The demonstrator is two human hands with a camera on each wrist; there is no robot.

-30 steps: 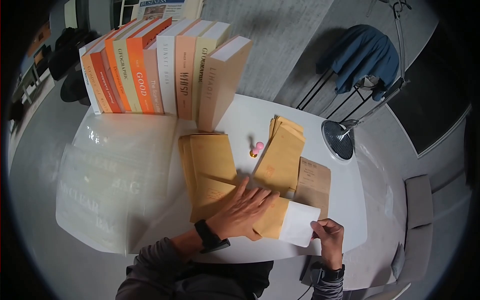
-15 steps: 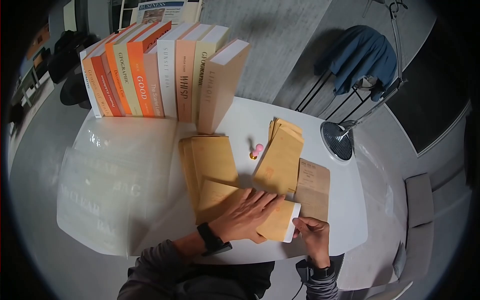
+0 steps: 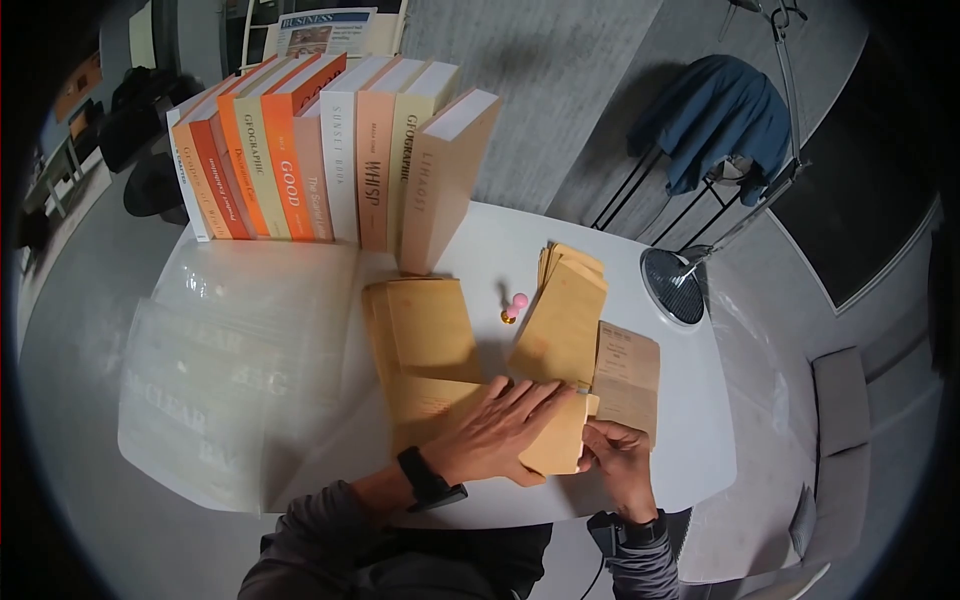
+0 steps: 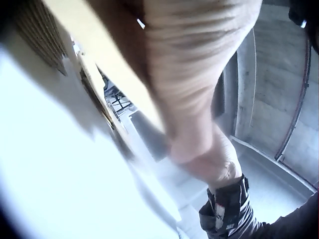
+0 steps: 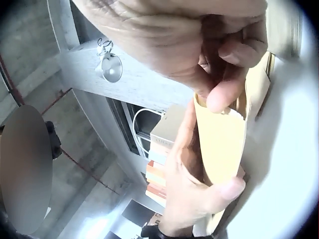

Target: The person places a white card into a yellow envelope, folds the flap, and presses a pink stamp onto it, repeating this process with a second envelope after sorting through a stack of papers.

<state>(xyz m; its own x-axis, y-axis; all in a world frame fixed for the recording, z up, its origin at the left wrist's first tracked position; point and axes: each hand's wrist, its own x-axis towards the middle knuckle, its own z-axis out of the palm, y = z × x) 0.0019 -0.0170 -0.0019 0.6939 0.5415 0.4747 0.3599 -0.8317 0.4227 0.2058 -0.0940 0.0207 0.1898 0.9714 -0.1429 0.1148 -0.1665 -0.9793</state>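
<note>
My left hand (image 3: 490,435) lies across a tan envelope (image 3: 555,448), its fingers along the far side and its thumb at the near edge. Seen from the right wrist, that envelope (image 5: 219,144) bulges between the left hand's (image 5: 182,191) thumb and fingers. At its right end my right hand (image 3: 622,465) has its thumb and curled fingers at the mouth; a sliver of white card (image 3: 584,462) shows by the fingertips, the rest hidden. Under the left hand is another tan envelope (image 3: 430,400). The left wrist view shows mostly the left palm (image 4: 189,59).
Tan envelope stacks lie behind the hands, one at left (image 3: 430,320) and one at right (image 3: 565,310). A brown printed envelope (image 3: 628,375), a pink-topped stamp (image 3: 517,303), a row of books (image 3: 340,170), clear plastic bags (image 3: 230,380) and a lamp base (image 3: 672,285) share the white table (image 3: 690,430).
The white card has slid left into the envelope until only a sliver shows. My right hand has moved left with it to the mouth; my left hand has stayed nearly in place.
</note>
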